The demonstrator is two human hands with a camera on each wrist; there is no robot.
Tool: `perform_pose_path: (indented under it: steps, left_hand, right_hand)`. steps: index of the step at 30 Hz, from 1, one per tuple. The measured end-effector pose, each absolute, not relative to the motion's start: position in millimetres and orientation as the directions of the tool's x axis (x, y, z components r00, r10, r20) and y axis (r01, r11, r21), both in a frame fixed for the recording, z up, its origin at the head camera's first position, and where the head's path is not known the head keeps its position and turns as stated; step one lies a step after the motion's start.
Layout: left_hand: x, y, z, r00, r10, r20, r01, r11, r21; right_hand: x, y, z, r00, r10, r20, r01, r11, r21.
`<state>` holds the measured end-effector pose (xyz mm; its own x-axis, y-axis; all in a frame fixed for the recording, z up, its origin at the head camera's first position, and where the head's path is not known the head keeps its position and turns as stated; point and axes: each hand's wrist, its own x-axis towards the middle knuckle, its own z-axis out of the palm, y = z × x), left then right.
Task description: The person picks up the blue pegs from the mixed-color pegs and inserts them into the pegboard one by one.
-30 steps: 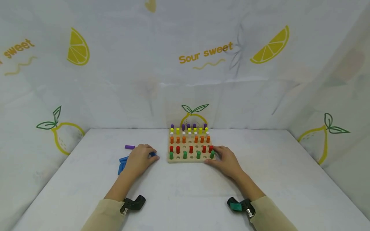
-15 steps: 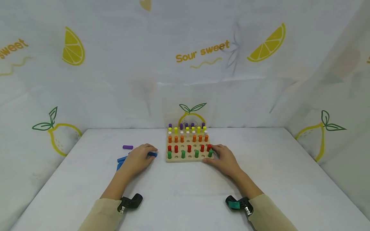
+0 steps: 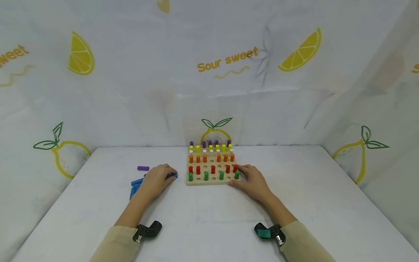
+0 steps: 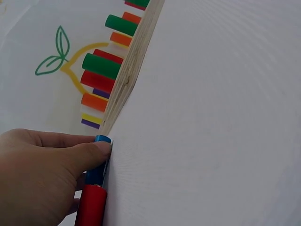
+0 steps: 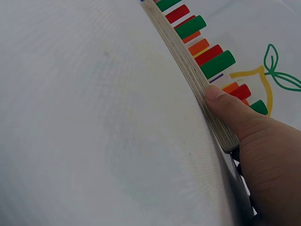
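Pegboard (image 5: 185,66): pale wood, matt, layered grain showing along the edge. Green peg (image 5: 218,64): smooth, painted-looking, faint sheen. Blue peg (image 4: 96,173): smooth, glossy. Worktop (image 3: 209,225): white covering, matt, smooth. Backdrop (image 3: 131,109): printed sheeting, creased; cloth or plastic cannot be told. Left sleeve (image 3: 114,244): matt cloth. Wrist mount (image 3: 148,230): black, plastic-looking; fitting (image 3: 139,238) metal-looking, shiny.

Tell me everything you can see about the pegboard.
The pegboard looks wooden, pale, with a layered edge. It lies flat on the white table, near the backdrop. Upright pegs stand in rows, green, red, orange, white, yellow and purple from front to back; some holes are unfilled. The right grip holds its front right corner, thumb on the front edge.
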<state>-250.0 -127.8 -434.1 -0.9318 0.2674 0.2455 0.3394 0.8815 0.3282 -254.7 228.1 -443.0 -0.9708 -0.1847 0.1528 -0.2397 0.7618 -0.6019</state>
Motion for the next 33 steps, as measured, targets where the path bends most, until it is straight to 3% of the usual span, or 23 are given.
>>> perform_pose_path:
  steps: [7, 20, 27, 33]
  left_hand:
    - [-248.1, -118.3, -422.2, -0.940, 0.222, 0.258, 0.312, 0.864, 0.395]
    - [-260.8, -89.3, -398.9, -0.957, 0.115, 0.266, 0.271, 0.682, 0.680]
    - [-270.5, -73.8, -404.9, -0.961, 0.058, 0.271, 0.258, 0.548, 0.796]
    - [-271.4, -75.6, -413.5, -0.965, -0.048, 0.258, 0.195, 0.527, 0.827]
  right_hand:
    - [-253.8, 230.0, -442.1, -0.971, -0.182, 0.155, -0.239, 0.769, -0.593]
    - [-252.3, 234.9, -444.0, -0.975, -0.168, 0.147, -0.223, 0.763, -0.606]
    - [-254.5, 237.9, -445.1, -0.984, -0.133, 0.121, -0.180, 0.737, -0.651]
    - [-257.8, 233.8, -442.6, -0.982, -0.162, 0.098, -0.186, 0.717, -0.672]
